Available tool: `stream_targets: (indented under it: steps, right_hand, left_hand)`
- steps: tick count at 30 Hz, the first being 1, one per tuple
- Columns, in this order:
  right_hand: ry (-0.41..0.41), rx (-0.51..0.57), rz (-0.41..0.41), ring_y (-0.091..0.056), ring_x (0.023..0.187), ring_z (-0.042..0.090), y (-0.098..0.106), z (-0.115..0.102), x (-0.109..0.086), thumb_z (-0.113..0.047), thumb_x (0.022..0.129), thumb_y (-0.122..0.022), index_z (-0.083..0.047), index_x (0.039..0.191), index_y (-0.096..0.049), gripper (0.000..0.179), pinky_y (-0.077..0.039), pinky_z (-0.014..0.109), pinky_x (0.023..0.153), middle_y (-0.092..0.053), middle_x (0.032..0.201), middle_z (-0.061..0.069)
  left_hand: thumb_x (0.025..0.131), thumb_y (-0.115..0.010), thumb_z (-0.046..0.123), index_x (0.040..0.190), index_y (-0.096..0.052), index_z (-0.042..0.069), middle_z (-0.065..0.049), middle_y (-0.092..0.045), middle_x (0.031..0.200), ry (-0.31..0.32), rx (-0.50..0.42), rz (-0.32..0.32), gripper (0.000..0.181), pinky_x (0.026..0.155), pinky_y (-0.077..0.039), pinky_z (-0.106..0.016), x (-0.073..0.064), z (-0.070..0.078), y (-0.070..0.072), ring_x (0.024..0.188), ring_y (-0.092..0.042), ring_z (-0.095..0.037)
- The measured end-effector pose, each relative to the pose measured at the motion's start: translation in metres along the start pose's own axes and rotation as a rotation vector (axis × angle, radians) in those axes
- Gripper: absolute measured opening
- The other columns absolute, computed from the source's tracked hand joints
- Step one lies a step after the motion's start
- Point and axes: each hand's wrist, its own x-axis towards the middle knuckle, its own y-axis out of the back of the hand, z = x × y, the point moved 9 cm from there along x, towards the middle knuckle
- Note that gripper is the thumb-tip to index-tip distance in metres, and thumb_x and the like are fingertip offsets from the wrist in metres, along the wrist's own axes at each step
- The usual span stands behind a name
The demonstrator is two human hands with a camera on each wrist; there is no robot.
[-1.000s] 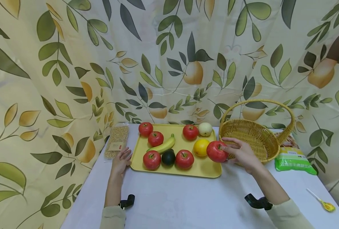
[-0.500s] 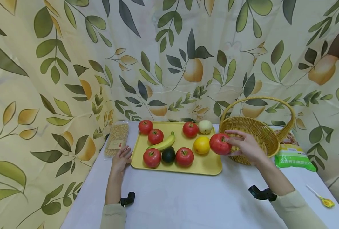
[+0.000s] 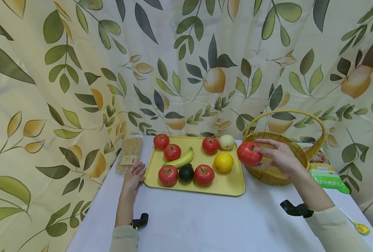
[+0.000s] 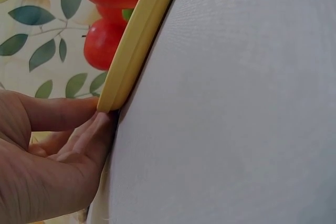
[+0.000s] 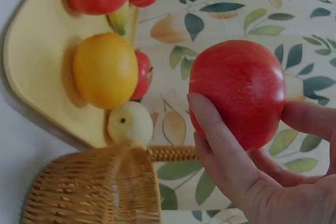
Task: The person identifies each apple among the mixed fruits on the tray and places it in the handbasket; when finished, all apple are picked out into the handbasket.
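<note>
One apple [image 3: 250,153] is clamped in the right hand [image 3: 279,157] near the basket [image 3: 268,177]; the tray [image 3: 225,183] is touched by the left hand [image 3: 133,177], fingers loose.

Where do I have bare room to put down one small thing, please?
Most room: the white tabletop in front of the yellow tray, between the left sleeve and right sleeve. Smaller: the tray's near right corner, in front of the yellow fruit. Crowded: the tray's near left part, a dark fruit between two red apples.
</note>
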Motion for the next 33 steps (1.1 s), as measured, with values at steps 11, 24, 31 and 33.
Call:
stream_targets:
  steps: [11, 24, 31, 33]
  right_hand:
    - [-0.028, 0.021, 0.021, -0.072, 0.097, 0.008, 0.022, -0.009, 0.010, -0.027, 0.103, -0.067, -0.008, 0.149, -0.046, 0.054, -0.061, 0.050, 0.086, -0.036, 0.152, 0.016]
    - [-0.041, -0.007, 0.041, -0.073, 0.094, 0.006, 0.037, -0.016, 0.026, -0.026, 0.105, -0.064, 0.000, 0.157, -0.036, 0.064, -0.061, 0.050, 0.085, -0.042, 0.147, 0.016]
    - [-0.062, -0.005, 0.028, -0.069, 0.094, 0.004, 0.048, -0.017, 0.034, -0.024, 0.107, -0.060, 0.004, 0.161, -0.026, 0.069, -0.060, 0.052, 0.089, -0.036, 0.153, 0.021]
    - [-0.068, -0.011, 0.034, -0.069, 0.094, 0.004, 0.052, -0.016, 0.036, -0.024, 0.107, -0.059, 0.004, 0.161, -0.026, 0.069, -0.059, 0.052, 0.090, -0.035, 0.153, 0.021]
  left_hand:
    - [0.083, -0.045, -0.032, 0.159, -0.035, 0.000, -0.024, -0.041, 0.161, -0.008, 0.004, -0.014, 0.083, 0.117, -0.041, -0.046, -0.001, 0.002, -0.002, 0.146, -0.044, -0.041]
    - [0.084, -0.043, -0.032, 0.160, -0.034, 0.001, -0.025, -0.041, 0.161, -0.002, 0.002, 0.001, 0.083, 0.115, -0.043, -0.043, -0.003, -0.001, 0.002, 0.146, -0.044, -0.041]
    - [0.084, -0.043, -0.032, 0.161, -0.033, 0.001, -0.025, -0.041, 0.160, -0.012, 0.012, -0.016, 0.085, 0.112, -0.047, -0.039, -0.002, -0.001, 0.001, 0.146, -0.044, -0.041]
    - [0.084, -0.043, -0.032, 0.161, -0.033, 0.002, -0.024, -0.042, 0.160, -0.006, 0.014, -0.015, 0.085, 0.113, -0.045, -0.041, -0.001, -0.001, 0.000, 0.146, -0.045, -0.040]
